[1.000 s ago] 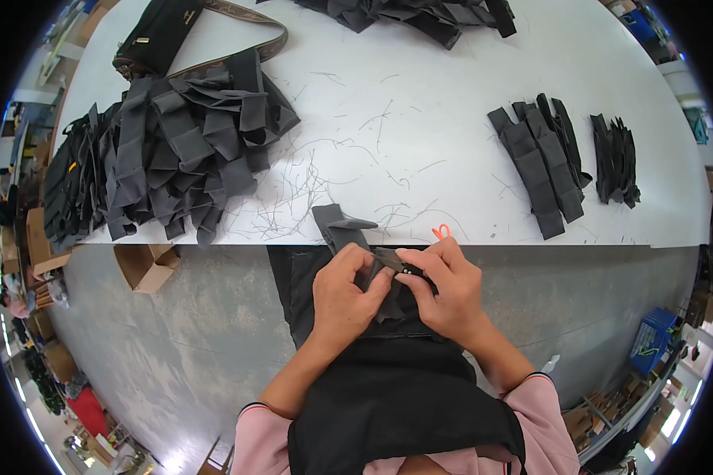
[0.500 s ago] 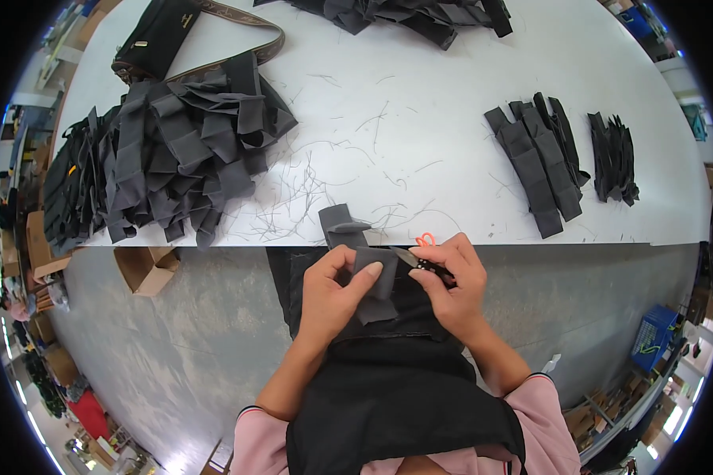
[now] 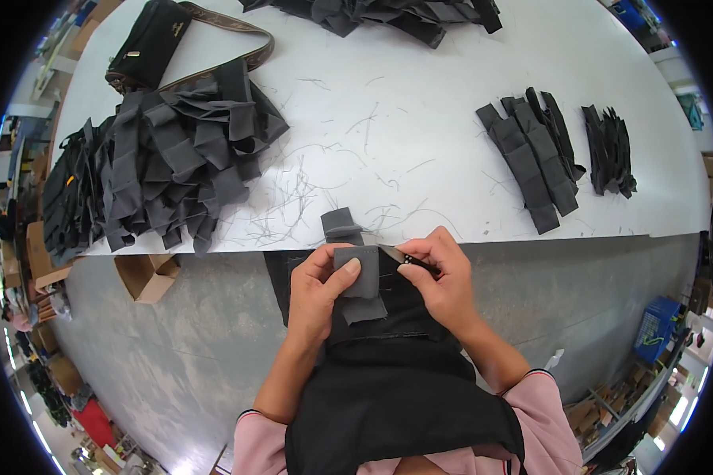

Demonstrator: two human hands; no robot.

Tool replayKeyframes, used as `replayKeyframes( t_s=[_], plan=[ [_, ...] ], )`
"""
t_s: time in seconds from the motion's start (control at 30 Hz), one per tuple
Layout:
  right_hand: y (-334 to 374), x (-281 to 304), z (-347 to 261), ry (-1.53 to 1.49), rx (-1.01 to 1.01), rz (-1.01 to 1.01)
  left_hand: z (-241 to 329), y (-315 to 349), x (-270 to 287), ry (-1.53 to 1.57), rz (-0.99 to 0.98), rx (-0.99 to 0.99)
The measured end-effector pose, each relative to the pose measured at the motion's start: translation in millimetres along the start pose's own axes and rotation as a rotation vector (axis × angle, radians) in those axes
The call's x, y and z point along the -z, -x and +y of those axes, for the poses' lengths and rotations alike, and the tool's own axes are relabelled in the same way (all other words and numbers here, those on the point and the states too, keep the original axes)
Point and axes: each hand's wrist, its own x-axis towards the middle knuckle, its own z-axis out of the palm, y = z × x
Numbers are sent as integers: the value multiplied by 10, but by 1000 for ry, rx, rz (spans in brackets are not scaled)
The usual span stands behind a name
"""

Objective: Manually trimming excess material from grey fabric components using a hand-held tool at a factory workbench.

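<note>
At the table's near edge, my left hand [image 3: 322, 286] pinches a dark grey fabric strip [image 3: 358, 273] between thumb and fingers. The strip is folded, and its far end rests on the tabletop. Closed around black-handled thread snips [image 3: 418, 264], my right hand [image 3: 444, 277] is just to the right. The blade tips touch or nearly touch the strip's upper right corner; which of the two, I cannot tell. Below the hands, a black apron [image 3: 396, 388] covers my lap. Several loose thread ends lie on the table beyond the strip.
A large heap of grey fabric strips [image 3: 174, 150] lies at the left, beside a black bag [image 3: 150, 47] with a patterned strap. More strips [image 3: 535, 162] and a small dark bundle [image 3: 608, 150] are at the right. Another pile [image 3: 388, 16] sits at the far edge. A cardboard box [image 3: 146, 277] stands below the table.
My left hand has moved slightly left and turned the strip flatter. My right hand has brought the snips left, up to the strip's corner. The orange loop on the snips no longer shows.
</note>
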Motion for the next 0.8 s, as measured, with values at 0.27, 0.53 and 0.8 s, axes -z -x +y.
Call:
replayKeyframes(
  t_s=[0.27, 0.53, 0.8],
  plan=[
    [-75, -105, -148, 154, 122, -86, -123, -91, 95, -93, 1, 26],
    [-581, -383, 141, -585, -584, -312, -118, -117, 128, -172, -110, -90],
    [-51, -222, 215, -103, -149, 83, -155, -347, 187, 110, 109, 120]
  ],
)
